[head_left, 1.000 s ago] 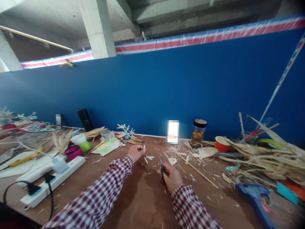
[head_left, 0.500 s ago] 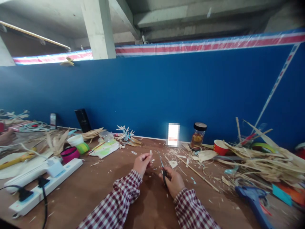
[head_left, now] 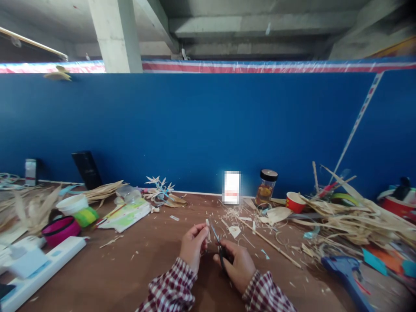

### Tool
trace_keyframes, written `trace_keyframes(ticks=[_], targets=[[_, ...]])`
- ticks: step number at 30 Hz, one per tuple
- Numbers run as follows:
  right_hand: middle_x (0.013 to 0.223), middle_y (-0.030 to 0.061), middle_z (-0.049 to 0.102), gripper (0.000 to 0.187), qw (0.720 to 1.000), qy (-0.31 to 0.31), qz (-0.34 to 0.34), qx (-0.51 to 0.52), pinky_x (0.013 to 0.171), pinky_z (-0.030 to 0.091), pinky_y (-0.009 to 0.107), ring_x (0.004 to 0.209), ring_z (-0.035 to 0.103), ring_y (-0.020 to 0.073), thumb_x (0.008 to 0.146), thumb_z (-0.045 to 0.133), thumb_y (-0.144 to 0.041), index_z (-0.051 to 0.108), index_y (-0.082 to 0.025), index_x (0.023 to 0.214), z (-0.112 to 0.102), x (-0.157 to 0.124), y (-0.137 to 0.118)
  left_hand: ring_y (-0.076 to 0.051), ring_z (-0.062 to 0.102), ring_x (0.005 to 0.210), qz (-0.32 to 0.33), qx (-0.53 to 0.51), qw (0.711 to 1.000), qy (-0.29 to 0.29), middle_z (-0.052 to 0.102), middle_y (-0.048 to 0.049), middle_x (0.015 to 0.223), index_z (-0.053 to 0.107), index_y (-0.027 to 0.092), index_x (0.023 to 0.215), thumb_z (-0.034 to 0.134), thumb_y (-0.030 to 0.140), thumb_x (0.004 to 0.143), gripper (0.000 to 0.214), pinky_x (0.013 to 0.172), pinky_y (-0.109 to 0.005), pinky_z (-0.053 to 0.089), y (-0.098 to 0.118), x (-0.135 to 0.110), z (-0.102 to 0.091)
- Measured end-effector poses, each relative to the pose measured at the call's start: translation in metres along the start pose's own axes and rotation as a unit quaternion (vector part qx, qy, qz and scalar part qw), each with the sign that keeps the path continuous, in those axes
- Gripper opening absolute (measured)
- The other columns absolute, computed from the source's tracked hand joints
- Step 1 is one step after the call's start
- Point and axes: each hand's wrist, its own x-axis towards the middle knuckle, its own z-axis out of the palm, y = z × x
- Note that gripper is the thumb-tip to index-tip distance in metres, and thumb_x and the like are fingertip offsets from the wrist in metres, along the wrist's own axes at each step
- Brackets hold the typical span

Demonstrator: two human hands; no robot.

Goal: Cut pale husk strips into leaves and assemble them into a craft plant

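Note:
My left hand (head_left: 193, 244) pinches a small pale strip of straw (head_left: 207, 226) between thumb and fingers, held upright over the brown table (head_left: 136, 268). My right hand (head_left: 236, 263) grips small dark scissors (head_left: 218, 245), whose blades point up toward the strip and nearly touch it. Both hands are close together at the table's middle, in red-checked sleeves. Pale cut scraps (head_left: 234, 231) lie just beyond them.
A white power strip (head_left: 42, 271), a pink bowl (head_left: 58, 228) and a white cup (head_left: 72, 203) stand at left. A jar (head_left: 265, 187), a red cup (head_left: 295, 202), a heap of dried straw (head_left: 354, 219) and a blue glue gun (head_left: 347, 273) lie at right. A blue wall (head_left: 208, 130) backs the table.
My left hand has drawn in from the far left toward my right hand, bringing the strip up to the scissor blades. The view has shifted right.

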Motion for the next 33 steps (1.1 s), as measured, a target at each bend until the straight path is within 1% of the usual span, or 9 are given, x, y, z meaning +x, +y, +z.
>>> trace_keyframes(ticks=[3, 7, 11, 15, 19, 21, 27, 33], targets=[[0.069, -0.0006, 0.062, 0.022, 1.000, -0.004, -0.004, -0.016, 0.059, 0.042, 0.023, 0.062, 0.055, 0.0151, 0.072, 0.056, -0.033, 0.060, -0.020, 0.089, -0.0015, -0.0001, -0.0027, -0.003, 0.040, 0.038, -0.009, -0.002, 1.000, -0.011, 0.049, 0.0064, 0.047, 0.061, 0.015, 0.078, 0.073, 0.036, 0.051, 0.036, 0.036, -0.014, 0.031, 0.0012, -0.0033, 0.0003], [0.072, 0.0001, 0.063, 0.021, 1.000, 0.000, -0.008, -0.022, 0.062, 0.043, 0.023, 0.065, 0.056, 0.0154, 0.070, 0.057, -0.032, 0.062, -0.020, 0.088, -0.0017, -0.0002, -0.0039, -0.004, 0.040, 0.040, -0.020, 0.002, 1.000, -0.005, 0.049, 0.0062, 0.050, 0.060, 0.016, 0.074, 0.071, 0.036, 0.052, 0.032, 0.037, -0.015, 0.032, 0.0046, -0.0050, 0.0011], [0.071, -0.0001, 0.064, 0.023, 1.000, -0.008, -0.005, -0.025, 0.061, 0.044, 0.023, 0.064, 0.056, 0.0157, 0.071, 0.056, -0.032, 0.062, -0.021, 0.091, -0.0015, 0.0000, -0.0042, -0.004, 0.039, 0.039, -0.034, 0.002, 0.999, 0.002, 0.048, 0.0064, 0.049, 0.060, 0.017, 0.073, 0.071, 0.036, 0.052, 0.031, 0.036, -0.015, 0.032, 0.0047, -0.0026, -0.0009], [0.072, -0.0005, 0.064, 0.021, 1.000, -0.010, -0.007, -0.028, 0.062, 0.044, 0.023, 0.065, 0.057, 0.0159, 0.071, 0.057, -0.030, 0.063, -0.021, 0.089, -0.0016, 0.0009, -0.0048, -0.003, 0.038, 0.038, -0.028, 0.002, 1.000, -0.004, 0.048, 0.0058, 0.049, 0.061, 0.015, 0.074, 0.071, 0.036, 0.052, 0.032, 0.036, -0.014, 0.031, 0.0030, -0.0015, -0.0026], [0.074, -0.0003, 0.066, 0.025, 1.000, -0.009, 0.001, -0.022, 0.063, 0.044, 0.024, 0.067, 0.058, 0.0168, 0.071, 0.057, -0.030, 0.063, -0.023, 0.093, -0.0008, 0.0012, -0.0035, -0.003, 0.038, 0.039, -0.025, 0.000, 1.000, -0.010, 0.049, 0.0059, 0.050, 0.061, 0.015, 0.075, 0.072, 0.036, 0.052, 0.033, 0.036, -0.014, 0.031, 0.0021, -0.0021, -0.0030], [0.074, 0.0000, 0.066, 0.025, 1.000, -0.008, 0.007, -0.024, 0.063, 0.044, 0.024, 0.067, 0.058, 0.0169, 0.070, 0.057, -0.031, 0.064, -0.022, 0.093, 0.0000, 0.0010, -0.0021, -0.003, 0.038, 0.039, -0.031, -0.001, 0.999, -0.008, 0.048, 0.0064, 0.049, 0.061, 0.015, 0.075, 0.072, 0.036, 0.051, 0.034, 0.037, -0.014, 0.031, 0.0019, -0.0022, -0.0029], [0.068, -0.0020, 0.063, 0.021, 1.000, -0.004, 0.001, -0.018, 0.059, 0.044, 0.022, 0.061, 0.055, 0.0149, 0.070, 0.057, -0.032, 0.065, -0.023, 0.088, 0.0019, 0.0005, 0.0014, -0.003, 0.040, 0.040, -0.033, -0.010, 0.999, -0.007, 0.049, 0.0063, 0.049, 0.061, 0.015, 0.076, 0.073, 0.035, 0.051, 0.034, 0.036, -0.013, 0.031, 0.0003, -0.0006, -0.0032], [0.068, -0.0018, 0.063, 0.023, 1.000, -0.012, 0.009, -0.027, 0.058, 0.043, 0.023, 0.061, 0.055, 0.0152, 0.072, 0.054, -0.032, 0.065, -0.023, 0.091, 0.0012, 0.0009, 0.0020, -0.002, 0.039, 0.041, -0.033, -0.015, 0.999, -0.009, 0.050, 0.0060, 0.051, 0.061, 0.013, 0.075, 0.072, 0.034, 0.053, 0.032, 0.036, -0.012, 0.031, 0.0008, -0.0013, -0.0030]])
